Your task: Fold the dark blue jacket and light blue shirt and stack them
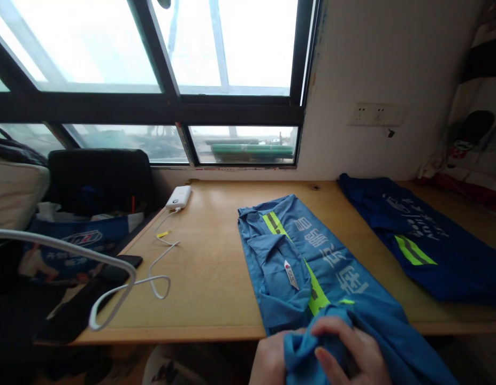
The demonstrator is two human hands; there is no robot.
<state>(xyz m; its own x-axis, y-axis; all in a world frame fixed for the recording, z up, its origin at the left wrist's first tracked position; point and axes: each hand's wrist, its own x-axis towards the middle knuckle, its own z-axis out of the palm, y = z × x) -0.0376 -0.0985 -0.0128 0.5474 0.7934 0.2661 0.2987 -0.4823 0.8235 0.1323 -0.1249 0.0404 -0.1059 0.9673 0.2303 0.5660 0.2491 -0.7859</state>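
A light blue shirt (312,256) with yellow-green reflective stripes and white lettering lies partly folded on the wooden desk (207,267), its near end hanging over the front edge. My right hand (352,350) grips bunched fabric at that near end. My left hand (269,361) holds the same fabric from the left, mostly hidden under it. A small white tag (291,274) shows on the folded part.
A darker blue shirt (424,240) lies on the desk's right side. A white power bank (178,197) with a looping white cable (155,267) sits at the left. A black phone (119,267) and bags (71,235) lie beyond the left edge. Window and wall stand behind.
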